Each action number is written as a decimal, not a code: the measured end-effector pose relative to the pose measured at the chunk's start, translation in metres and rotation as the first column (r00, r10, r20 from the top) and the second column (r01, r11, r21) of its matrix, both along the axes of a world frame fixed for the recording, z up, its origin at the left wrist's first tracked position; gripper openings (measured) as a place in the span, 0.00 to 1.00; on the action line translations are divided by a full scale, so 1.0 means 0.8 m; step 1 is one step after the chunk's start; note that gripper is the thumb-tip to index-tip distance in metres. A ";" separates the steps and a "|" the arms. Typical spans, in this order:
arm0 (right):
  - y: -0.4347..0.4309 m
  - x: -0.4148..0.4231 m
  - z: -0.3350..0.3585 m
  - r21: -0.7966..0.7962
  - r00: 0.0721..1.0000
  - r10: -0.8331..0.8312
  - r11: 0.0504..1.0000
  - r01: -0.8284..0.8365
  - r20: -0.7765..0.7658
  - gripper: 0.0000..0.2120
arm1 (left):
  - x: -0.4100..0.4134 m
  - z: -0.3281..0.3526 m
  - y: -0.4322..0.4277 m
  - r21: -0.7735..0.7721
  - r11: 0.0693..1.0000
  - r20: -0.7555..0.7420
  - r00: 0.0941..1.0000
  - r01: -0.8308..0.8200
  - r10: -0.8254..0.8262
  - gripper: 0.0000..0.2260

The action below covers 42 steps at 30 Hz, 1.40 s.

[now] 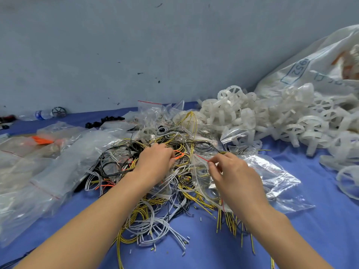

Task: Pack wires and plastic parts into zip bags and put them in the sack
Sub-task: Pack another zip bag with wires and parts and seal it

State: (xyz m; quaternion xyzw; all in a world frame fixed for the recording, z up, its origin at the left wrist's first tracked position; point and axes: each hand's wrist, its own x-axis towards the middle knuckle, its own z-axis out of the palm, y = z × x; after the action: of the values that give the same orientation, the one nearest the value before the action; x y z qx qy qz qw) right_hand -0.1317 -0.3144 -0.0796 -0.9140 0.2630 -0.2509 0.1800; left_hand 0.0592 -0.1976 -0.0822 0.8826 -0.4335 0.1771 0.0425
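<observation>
A tangled heap of yellow, grey, black and orange wires [155,206] lies on the blue cloth in front of me. My left hand [155,162] reaches into the heap, its fingers curled round a loop of orange wire [179,153]. My right hand [233,175] pinches the red-striped mouth of a clear zip bag [272,177] that lies on the right side of the heap. White wheel-shaped plastic parts [272,117] are piled at the back right. Behind them lies the white woven sack [314,65], its mouth toward the pile.
Several clear zip bags [42,171] lie on the left, some filled, one with orange pieces [41,140]. More empty bags [153,111] stand at the back centre. Small black parts [104,121], a water bottle [41,114] and a grey wall lie beyond.
</observation>
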 end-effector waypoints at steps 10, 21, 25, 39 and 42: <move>-0.008 0.001 0.004 0.114 0.992 -0.079 0.991 0.067 0.100 0.11 | -0.067 0.047 0.039 -0.158 0.898 0.142 0.909 0.410 -0.391 0.09; 0.000 -0.003 0.011 0.067 0.991 -0.077 0.995 0.070 0.110 0.12 | -0.114 0.022 -0.028 0.052 0.823 0.304 0.776 0.566 -0.553 0.09; -0.014 -0.006 0.016 0.123 0.984 -0.094 0.990 0.076 0.149 0.11 | -0.119 0.018 -0.050 -0.053 0.844 0.138 0.841 0.534 -0.523 0.17; -0.048 0.009 0.009 0.259 0.990 -0.065 0.966 0.031 0.123 0.13 | -0.042 0.060 -0.124 -0.487 0.857 -0.295 0.892 0.167 -0.341 0.11; -0.061 0.009 0.004 0.309 0.996 -0.030 0.951 0.002 0.086 0.13 | -0.017 0.064 -0.202 -0.377 0.925 -0.430 0.874 0.055 -0.227 0.12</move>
State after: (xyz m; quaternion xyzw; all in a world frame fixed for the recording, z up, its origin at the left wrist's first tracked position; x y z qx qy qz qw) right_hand -0.1245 -0.3632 -0.0763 -0.8604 0.2980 -0.2488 0.3302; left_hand 0.0459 -0.3590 -0.0307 0.8423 -0.4356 0.0313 0.3158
